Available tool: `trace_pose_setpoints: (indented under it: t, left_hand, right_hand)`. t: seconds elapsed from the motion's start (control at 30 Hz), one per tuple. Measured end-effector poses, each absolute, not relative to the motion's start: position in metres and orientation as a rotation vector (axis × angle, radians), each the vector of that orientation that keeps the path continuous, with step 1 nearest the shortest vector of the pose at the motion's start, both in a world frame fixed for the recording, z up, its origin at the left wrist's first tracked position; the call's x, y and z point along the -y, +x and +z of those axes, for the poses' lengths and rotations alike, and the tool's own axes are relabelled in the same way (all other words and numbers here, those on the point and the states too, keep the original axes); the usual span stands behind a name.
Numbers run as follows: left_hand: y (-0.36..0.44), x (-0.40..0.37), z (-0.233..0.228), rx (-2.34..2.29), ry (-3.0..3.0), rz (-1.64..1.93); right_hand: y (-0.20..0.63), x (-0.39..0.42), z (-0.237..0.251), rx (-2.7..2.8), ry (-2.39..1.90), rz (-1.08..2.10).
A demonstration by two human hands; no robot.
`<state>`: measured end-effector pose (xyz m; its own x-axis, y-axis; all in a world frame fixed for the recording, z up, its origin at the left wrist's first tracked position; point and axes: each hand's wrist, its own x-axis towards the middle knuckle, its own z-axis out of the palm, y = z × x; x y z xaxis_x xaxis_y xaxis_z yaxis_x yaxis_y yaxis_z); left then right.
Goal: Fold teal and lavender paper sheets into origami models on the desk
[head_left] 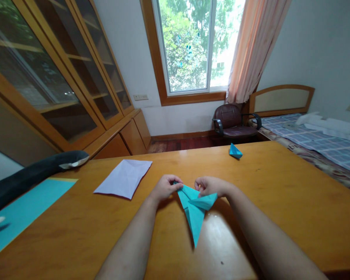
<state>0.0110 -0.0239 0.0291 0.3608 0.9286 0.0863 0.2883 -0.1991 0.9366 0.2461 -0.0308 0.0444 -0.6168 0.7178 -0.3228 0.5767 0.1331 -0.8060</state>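
A wooden surface (280, 186) is filling the lower half of the frame, in a bedroom with a window at top centre and a bed at the right edge. At the middle of the frame the left hand (165, 187) is pinching the upper left corner of a teal folded paper (195, 212), and the right hand (210, 186) is pinching its upper right flap; both hands are closed on the paper, which is lying on the surface between them. The paper is already showing several folds and a narrow kite shape, so the folding looks partly done, with the wide top end seemingly left to work. Its long axis is running from the hands toward the bottom of the frame, the sharp tip pointing down at the viewer. Further out, a creased white sheet (124, 178) is lying to the left, a small teal folded piece (235, 151) is sitting above right, and a flat teal sheet (23, 212) is lying at the lower left.
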Motion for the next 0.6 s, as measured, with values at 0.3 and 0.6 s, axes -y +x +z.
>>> trace_pose_setpoints:
  t: [0.3,0.6]
  left_hand:
    - [0.011,0.0231,0.0267,-1.111,1.713,0.778]
    - [0.0107,0.0226,0.0233,-1.135,1.703,0.824]
  right_hand:
    - [0.2473,0.0296,0.0464,2.423,-1.332,1.4]
    - [0.2427,0.0327,0.0519,2.389,-1.399,1.232]
